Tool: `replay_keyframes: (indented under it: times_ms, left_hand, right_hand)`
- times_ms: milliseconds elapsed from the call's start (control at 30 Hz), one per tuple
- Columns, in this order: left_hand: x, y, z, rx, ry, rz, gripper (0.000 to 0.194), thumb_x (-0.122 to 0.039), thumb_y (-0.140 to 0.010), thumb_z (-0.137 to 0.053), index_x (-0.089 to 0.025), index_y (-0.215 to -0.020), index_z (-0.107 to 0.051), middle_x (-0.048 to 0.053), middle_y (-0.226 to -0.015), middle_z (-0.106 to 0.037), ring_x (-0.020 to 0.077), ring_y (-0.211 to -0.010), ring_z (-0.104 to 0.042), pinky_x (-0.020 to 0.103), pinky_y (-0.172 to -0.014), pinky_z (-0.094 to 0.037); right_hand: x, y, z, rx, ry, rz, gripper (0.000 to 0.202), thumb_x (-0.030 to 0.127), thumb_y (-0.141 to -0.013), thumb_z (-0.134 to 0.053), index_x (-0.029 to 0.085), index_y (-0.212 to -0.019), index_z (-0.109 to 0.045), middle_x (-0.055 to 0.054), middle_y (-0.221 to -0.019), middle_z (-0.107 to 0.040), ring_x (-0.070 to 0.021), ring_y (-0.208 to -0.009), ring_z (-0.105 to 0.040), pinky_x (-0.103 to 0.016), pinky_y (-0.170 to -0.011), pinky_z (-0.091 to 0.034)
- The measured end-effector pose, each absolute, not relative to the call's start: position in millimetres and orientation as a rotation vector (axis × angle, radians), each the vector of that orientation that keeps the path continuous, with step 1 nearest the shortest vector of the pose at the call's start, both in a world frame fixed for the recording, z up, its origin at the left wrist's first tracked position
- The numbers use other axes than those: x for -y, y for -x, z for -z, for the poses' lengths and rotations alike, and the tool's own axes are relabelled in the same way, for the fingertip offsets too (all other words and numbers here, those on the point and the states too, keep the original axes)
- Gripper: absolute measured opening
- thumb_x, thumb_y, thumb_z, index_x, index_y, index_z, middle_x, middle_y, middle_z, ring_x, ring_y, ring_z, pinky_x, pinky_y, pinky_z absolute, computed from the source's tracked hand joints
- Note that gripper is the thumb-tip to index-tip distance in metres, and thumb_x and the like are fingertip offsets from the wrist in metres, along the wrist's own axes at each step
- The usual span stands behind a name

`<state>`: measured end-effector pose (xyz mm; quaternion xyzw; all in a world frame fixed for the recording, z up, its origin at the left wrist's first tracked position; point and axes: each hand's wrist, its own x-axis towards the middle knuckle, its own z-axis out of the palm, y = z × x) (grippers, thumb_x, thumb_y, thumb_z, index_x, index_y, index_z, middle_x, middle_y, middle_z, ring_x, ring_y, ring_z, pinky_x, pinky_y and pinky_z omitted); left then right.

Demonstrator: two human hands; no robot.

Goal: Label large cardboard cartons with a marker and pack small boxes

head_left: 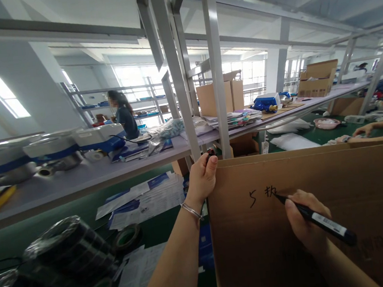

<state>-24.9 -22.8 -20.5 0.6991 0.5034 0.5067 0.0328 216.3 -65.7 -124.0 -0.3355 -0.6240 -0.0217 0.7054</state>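
Note:
A large brown cardboard box [243, 243] stands in front of me, its printed face toward me. My left hand [202, 176] is closed at its upper left corner, thumb by the edge and most fingers hidden. A small dark thing [210, 152] shows just above that thumb; I cannot make out what it is. Between the thumb and fingers of my right hand [307, 220] is a black marker pen [326, 225] with a white label. Its tip meets the cardboard at the end of handwritten black characters [263, 194], a "5" followed by another character.
Left lie papers [143, 203], tape rolls [128, 237] and plastic-wrapped dark rolls [69, 247]. A shelf [159, 158] on metal posts crosses ahead, carrying white-and-blue instruments [100, 139] and cartons [216, 99]. Another person's hands [364, 130] are at the right; a person [124, 116] is farther back.

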Motion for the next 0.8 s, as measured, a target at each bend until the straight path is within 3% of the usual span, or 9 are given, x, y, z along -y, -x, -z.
replay_keyframes:
  times_ms: [267,800]
  left_hand:
    - [23.5,23.9,20.6,-1.57,-2.165,-1.58,0.042,-0.051,-0.088,-0.032,-0.017,-0.065,-0.041,-0.003,-0.057,-0.039,0.0106,-0.056,-0.039,0.024,-0.054,-0.026]
    - [23.5,24.3,18.4,-1.585,-2.177,-1.561,0.041,-0.049,-0.089,-0.031,-0.017,-0.065,-0.041,-0.002,-0.059,-0.042,0.0108,-0.057,-0.04,0.024,-0.054,-0.027]
  right_hand:
    - [73.5,-211.5,114.4,1.6,0.652,0.024,0.01,0.011,-0.068,-0.06,0.016,-0.076,-0.057,0.0,-0.064,-0.056,-0.0102,-0.056,-0.052,-0.023,-0.051,-0.043]
    - [66.8,-222.4,136.4,1.38,0.742,0.051,0.008,0.012,-0.069,-0.06,0.016,-0.076,-0.058,-0.001,-0.07,-0.057,-0.0116,-0.06,-0.054,-0.025,-0.054,-0.044]
